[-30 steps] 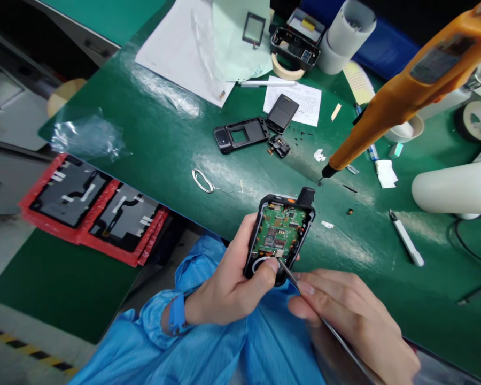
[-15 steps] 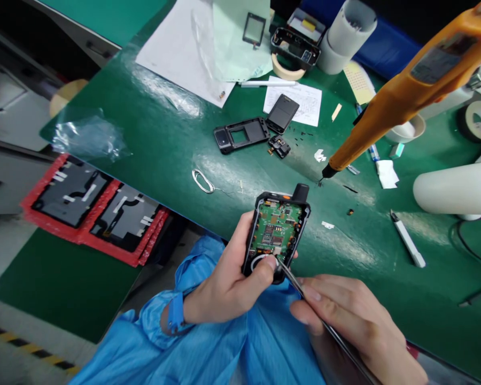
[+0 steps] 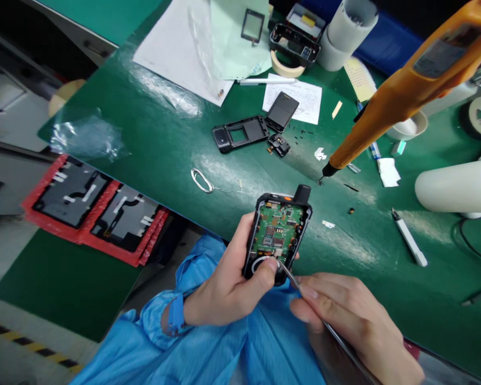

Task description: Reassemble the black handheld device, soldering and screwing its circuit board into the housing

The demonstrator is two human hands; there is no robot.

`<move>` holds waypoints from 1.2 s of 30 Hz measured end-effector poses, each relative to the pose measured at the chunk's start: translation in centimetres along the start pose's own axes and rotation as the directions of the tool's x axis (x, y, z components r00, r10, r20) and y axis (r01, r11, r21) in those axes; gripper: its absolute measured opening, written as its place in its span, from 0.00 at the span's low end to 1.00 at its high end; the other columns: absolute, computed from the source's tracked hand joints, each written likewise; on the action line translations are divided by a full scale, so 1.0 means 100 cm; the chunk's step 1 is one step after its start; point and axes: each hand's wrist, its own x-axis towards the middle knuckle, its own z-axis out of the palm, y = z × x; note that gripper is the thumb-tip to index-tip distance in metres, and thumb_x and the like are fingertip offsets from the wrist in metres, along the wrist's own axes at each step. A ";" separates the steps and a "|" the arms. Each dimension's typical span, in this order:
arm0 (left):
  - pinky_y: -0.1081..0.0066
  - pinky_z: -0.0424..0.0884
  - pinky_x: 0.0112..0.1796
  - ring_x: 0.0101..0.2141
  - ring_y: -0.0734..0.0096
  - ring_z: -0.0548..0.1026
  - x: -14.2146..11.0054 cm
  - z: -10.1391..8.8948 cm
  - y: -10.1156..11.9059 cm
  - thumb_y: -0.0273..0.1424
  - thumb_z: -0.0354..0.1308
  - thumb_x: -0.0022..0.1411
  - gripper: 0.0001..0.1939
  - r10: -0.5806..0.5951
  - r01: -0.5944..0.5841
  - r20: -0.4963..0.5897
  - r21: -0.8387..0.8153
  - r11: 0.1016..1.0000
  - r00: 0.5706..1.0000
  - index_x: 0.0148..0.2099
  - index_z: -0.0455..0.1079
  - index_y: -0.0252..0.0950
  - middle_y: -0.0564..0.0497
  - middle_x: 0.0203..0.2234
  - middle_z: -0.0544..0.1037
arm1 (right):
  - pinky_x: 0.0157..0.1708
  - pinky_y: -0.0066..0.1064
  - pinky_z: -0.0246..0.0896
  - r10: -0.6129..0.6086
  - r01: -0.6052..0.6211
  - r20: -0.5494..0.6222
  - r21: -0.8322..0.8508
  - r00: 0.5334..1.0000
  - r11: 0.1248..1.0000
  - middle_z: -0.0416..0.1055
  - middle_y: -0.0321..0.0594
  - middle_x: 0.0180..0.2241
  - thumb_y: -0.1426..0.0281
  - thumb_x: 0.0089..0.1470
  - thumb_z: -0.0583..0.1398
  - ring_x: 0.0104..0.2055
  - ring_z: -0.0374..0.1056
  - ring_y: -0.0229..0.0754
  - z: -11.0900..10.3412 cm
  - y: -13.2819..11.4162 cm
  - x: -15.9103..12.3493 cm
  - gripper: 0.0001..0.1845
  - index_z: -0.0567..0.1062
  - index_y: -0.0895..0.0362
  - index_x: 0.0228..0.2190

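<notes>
Both my hands work low in the frame: left hand [image 3: 228,286] gripping the opened black handset with green circuit board [image 3: 278,232], right hand [image 3: 353,321] pinching thin metal tweezers [image 3: 291,278] over the green table [image 3: 164,144].

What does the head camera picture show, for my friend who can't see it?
A person's left hand holds an opened handheld device with its green circuit board showing, while the right hand pokes tweezers into its lower end. Behind, a green table holds loose parts and an orange electric screwdriver.

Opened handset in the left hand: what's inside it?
Inside the handset: a green circuit board with chips. The left hand thumb and tweezers in the right hand cover the lower end.
</notes>
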 end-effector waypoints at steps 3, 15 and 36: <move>0.61 0.81 0.52 0.49 0.60 0.81 0.000 0.000 0.000 0.36 0.59 0.80 0.22 0.023 -0.019 -0.039 0.087 0.996 0.999 0.70 0.64 0.43 0.44 0.52 0.82 | 0.26 0.25 0.79 0.029 -0.028 -0.023 0.013 0.999 1.000 0.86 0.40 0.31 0.67 0.71 0.66 0.28 0.83 0.39 0.004 -0.001 0.001 0.10 0.85 0.57 0.37; 0.67 0.82 0.49 0.46 0.64 0.84 0.001 0.002 0.001 0.31 0.60 0.80 0.21 0.038 -0.037 -0.020 0.033 0.999 0.999 0.69 0.63 0.44 0.46 0.52 0.84 | 0.23 0.25 0.79 0.029 -0.029 -0.027 -0.007 0.999 1.000 0.85 0.40 0.30 0.65 0.72 0.65 0.27 0.82 0.40 0.003 0.002 0.001 0.12 0.84 0.57 0.37; 0.54 0.74 0.66 0.65 0.49 0.77 -0.002 -0.005 0.009 0.38 0.56 0.82 0.28 -0.083 0.084 0.081 -0.001 0.996 0.993 0.77 0.57 0.39 0.40 0.63 0.80 | 0.34 0.39 0.85 0.193 -0.109 -0.284 0.286 0.939 0.952 0.87 0.41 0.35 0.66 0.70 0.66 0.34 0.85 0.48 0.036 -0.003 -0.023 0.11 0.83 0.52 0.52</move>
